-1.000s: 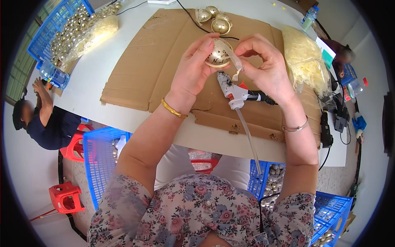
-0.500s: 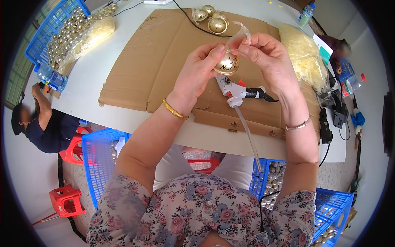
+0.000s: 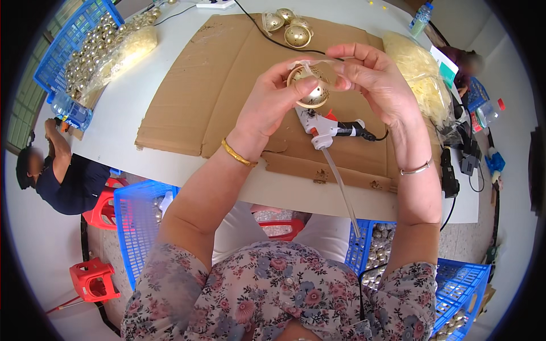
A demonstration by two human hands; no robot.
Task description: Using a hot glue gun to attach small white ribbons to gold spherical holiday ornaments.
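Observation:
My left hand (image 3: pixel 274 98) is closed around a gold ball ornament (image 3: pixel 316 95) with dark specks or cutouts, thumb across its side. A sheer whitish ribbon (image 3: pixel 341 83) runs from the top of the ball to my right hand (image 3: pixel 372 78), whose thumb and fingers pinch it. Both hands are raised above a brown cardboard sheet (image 3: pixel 193 96). Just below the ball, a white glue gun (image 3: pixel 323 136) lies on the cardboard, a long clear glue stick (image 3: pixel 341 184) sticking out toward me. Several similar gold ornaments (image 3: pixel 297 36) sit at the cardboard's far edge.
At far left a blue crate (image 3: pixel 54 68) lies tipped with many small metallic balls (image 3: pixel 94 54). A bag of yellowish pieces (image 3: pixel 424 85) stands right. A black cable (image 3: pixel 256 25) crosses the cardboard. Blue crates (image 3: pixel 133 227) flank my legs. One person (image 3: pixel 68 176) sits left, another at far right.
The ball has turned in my left hand, so its lettered side no longer faces up. My right hand has shifted slightly right, drawing the ribbon sideways instead of upward.

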